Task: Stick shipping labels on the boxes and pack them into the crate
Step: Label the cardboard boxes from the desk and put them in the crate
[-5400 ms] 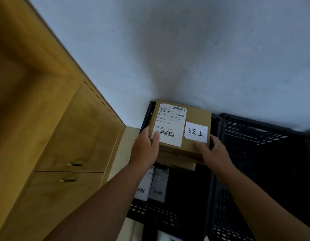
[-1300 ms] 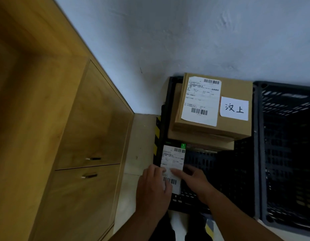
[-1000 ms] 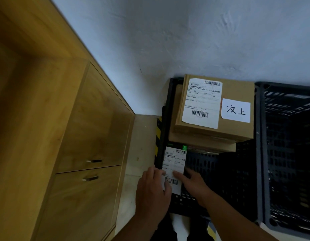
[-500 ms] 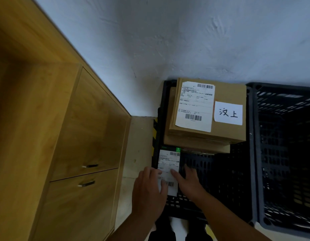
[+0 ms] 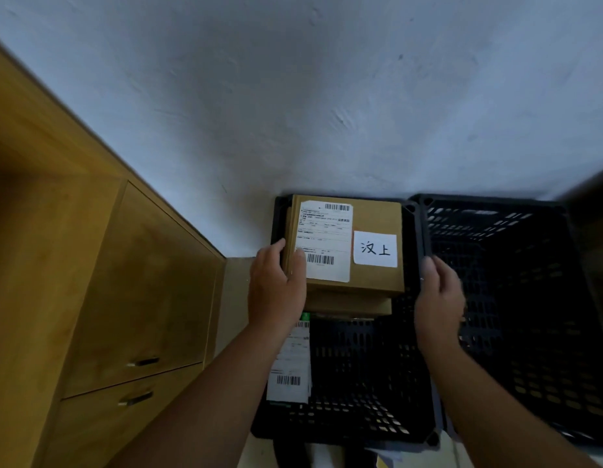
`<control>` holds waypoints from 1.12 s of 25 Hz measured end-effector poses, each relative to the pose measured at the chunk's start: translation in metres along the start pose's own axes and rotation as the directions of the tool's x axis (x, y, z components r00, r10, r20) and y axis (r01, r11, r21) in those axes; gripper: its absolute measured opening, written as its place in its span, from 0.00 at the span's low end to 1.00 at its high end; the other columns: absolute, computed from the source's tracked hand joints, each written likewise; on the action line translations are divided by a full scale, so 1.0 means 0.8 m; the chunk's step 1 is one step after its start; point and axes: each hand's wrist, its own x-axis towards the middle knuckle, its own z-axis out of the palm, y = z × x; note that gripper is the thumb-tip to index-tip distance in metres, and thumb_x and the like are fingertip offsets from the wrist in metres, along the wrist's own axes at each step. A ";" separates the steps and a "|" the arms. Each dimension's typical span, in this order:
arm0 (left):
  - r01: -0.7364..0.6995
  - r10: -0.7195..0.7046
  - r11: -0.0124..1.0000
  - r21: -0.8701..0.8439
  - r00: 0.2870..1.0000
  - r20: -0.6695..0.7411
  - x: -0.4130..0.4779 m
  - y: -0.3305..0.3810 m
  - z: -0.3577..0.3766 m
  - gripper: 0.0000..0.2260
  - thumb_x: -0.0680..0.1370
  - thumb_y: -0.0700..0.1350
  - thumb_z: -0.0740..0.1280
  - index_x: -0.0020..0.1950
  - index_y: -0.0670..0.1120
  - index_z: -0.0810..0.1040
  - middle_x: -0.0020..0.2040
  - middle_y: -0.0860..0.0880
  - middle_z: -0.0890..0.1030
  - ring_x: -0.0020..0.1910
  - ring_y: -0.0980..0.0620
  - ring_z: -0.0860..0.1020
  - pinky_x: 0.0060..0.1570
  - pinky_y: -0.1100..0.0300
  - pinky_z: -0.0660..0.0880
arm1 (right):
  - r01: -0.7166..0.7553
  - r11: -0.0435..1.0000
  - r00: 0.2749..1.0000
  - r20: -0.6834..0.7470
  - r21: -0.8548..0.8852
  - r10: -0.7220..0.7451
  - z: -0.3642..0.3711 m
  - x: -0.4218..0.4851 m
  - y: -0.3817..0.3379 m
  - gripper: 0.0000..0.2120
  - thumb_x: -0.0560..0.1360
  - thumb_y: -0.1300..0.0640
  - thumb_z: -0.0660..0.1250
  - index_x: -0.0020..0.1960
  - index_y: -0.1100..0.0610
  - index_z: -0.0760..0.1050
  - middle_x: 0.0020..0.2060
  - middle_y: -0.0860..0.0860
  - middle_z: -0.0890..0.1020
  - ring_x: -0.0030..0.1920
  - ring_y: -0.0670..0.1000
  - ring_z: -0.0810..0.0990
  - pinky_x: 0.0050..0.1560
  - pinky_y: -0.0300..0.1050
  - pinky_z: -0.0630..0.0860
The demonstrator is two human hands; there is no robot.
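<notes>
Your left grip (image 5: 276, 292) clasps the near left corner of the smooth brown cardboard box (image 5: 374, 214), with the thumb pressed on its white printed shipping label (image 5: 327, 244). That box sits stacked on another, beyond the grips, in the black perforated plastic crate (image 5: 361, 430). Your right grip (image 5: 438, 298) is blurred at the crate's right rim, and you cannot tell whether it holds anything. Between the grips and nearer you, the crate's slotted floor shows.
</notes>
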 end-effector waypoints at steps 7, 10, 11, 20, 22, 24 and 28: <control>-0.061 0.058 0.997 -0.038 0.996 -0.062 -0.063 0.020 -0.007 0.15 0.83 0.51 0.63 0.69 0.54 0.73 0.66 0.57 0.72 0.63 0.55 0.75 0.55 0.55 0.82 | 0.028 0.990 0.972 0.234 -0.138 0.005 -0.013 -0.028 -0.010 0.20 0.80 0.49 0.67 0.71 0.51 0.71 0.57 0.47 0.78 0.54 0.48 0.79 0.46 0.39 0.75; -0.094 0.092 0.994 -0.059 0.995 -0.035 -0.148 0.022 -0.002 0.17 0.81 0.54 0.61 0.70 0.57 0.71 0.67 0.60 0.69 0.63 0.57 0.75 0.50 0.57 0.83 | -0.044 0.991 0.997 0.059 -0.123 0.052 -0.064 -0.078 0.018 0.17 0.80 0.48 0.66 0.68 0.49 0.72 0.57 0.49 0.79 0.54 0.50 0.78 0.44 0.40 0.73; -0.095 0.094 0.994 -0.047 0.995 -0.023 -0.177 0.018 0.006 0.18 0.81 0.54 0.61 0.71 0.58 0.70 0.68 0.61 0.68 0.64 0.58 0.73 0.53 0.59 0.82 | -0.092 0.985 0.995 0.013 -0.147 0.095 -0.081 -0.096 0.030 0.17 0.80 0.47 0.66 0.68 0.49 0.72 0.57 0.50 0.79 0.52 0.49 0.78 0.43 0.40 0.73; 0.117 -0.124 0.985 0.124 0.991 0.051 -0.248 -0.052 0.054 0.21 0.81 0.47 0.67 0.73 0.52 0.71 0.70 0.56 0.67 0.67 0.61 0.63 0.64 0.66 0.61 | -0.188 0.909 0.965 0.103 -0.372 0.242 -0.124 -0.148 0.108 0.25 0.80 0.49 0.66 0.74 0.55 0.67 0.67 0.54 0.74 0.57 0.49 0.71 0.63 0.53 0.75; 0.129 -0.147 0.981 0.146 0.982 0.118 -0.240 -0.075 0.063 0.21 0.82 0.50 0.65 0.75 0.55 0.67 0.68 0.61 0.63 0.68 0.63 0.62 0.60 0.75 0.61 | -0.149 0.903 0.961 0.157 -0.403 0.229 -0.121 -0.140 0.124 0.25 0.81 0.50 0.64 0.76 0.55 0.64 0.68 0.53 0.73 0.59 0.49 0.72 0.66 0.54 0.74; 0.149 -0.172 0.977 0.150 0.973 0.152 -0.235 -0.097 0.075 0.23 0.83 0.51 0.64 0.77 0.54 0.64 0.66 0.63 0.60 0.67 0.64 0.62 0.48 0.82 0.65 | -0.107 0.890 0.958 0.194 -0.443 0.212 -0.115 -0.136 0.140 0.24 0.82 0.53 0.63 0.76 0.56 0.63 0.68 0.53 0.72 0.63 0.52 0.72 0.69 0.54 0.72; 0.126 -0.154 0.978 0.168 0.974 0.166 -0.229 -0.124 0.098 0.26 0.82 0.51 0.64 0.79 0.51 0.61 0.72 0.58 0.59 0.69 0.60 0.63 0.62 0.69 0.71 | -0.087 0.889 0.960 0.199 -0.450 0.194 -0.094 -0.133 0.163 0.21 0.83 0.59 0.61 0.75 0.57 0.65 0.65 0.54 0.73 0.66 0.55 0.73 0.69 0.55 0.72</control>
